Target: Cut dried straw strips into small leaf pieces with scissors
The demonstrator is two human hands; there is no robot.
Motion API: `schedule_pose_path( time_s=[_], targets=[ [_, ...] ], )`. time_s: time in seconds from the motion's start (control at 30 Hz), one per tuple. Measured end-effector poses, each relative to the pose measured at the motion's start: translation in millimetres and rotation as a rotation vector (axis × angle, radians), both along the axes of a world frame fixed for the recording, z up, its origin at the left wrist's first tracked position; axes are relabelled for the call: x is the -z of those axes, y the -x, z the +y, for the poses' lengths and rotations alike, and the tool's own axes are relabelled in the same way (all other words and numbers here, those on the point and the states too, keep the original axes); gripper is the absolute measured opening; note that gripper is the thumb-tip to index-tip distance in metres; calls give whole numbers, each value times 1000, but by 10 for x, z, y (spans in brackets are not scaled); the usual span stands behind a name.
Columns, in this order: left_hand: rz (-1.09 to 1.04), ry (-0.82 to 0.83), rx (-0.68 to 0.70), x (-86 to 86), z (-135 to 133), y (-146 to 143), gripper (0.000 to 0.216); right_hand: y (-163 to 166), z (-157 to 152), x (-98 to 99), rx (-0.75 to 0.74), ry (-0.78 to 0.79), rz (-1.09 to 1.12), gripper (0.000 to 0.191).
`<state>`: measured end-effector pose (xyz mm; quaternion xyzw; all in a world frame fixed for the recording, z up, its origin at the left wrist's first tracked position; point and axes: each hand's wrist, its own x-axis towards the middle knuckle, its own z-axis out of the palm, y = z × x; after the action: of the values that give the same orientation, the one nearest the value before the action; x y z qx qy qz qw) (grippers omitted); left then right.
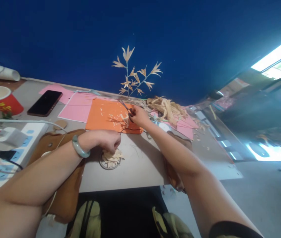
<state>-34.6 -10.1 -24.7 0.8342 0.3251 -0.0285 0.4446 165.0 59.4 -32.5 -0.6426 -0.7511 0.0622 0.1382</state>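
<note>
Head view — your right hand [139,116] grips scissors [130,113]; your left hand's [109,141] grip is unclear. Husk flowers [127,55] look formed; loose husks [168,109] seem left.

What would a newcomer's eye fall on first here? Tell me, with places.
Most likely the sprig of pale flowers, standing out against the deep blue wall at top centre. Next, the bright orange sheet below it, strewn with pale scraps, with the right hand holding scissors over its right side. Then the red cup at far left.
</note>
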Motion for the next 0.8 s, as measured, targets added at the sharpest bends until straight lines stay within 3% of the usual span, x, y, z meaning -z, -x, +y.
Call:
schedule_pose_path(
  time_s=[0.13, 0.4, 0.6, 0.8],
  targets=[
    [17, 22, 24, -12, 4, -8, 9, -71, 29, -32, 17, -9, 44, 15],
    [171, -38, 115, -203, 10, -37, 5, -6, -19, 21, 18, 12, -19, 18],
    [134, -85, 104, -154, 46, -30, 7, 123, -80, 2, -68, -34, -62, 23],
    [94, -80, 64, -145, 43, -41, 6, 227, -39, 111, -75, -41, -118, 28]
  ],
)
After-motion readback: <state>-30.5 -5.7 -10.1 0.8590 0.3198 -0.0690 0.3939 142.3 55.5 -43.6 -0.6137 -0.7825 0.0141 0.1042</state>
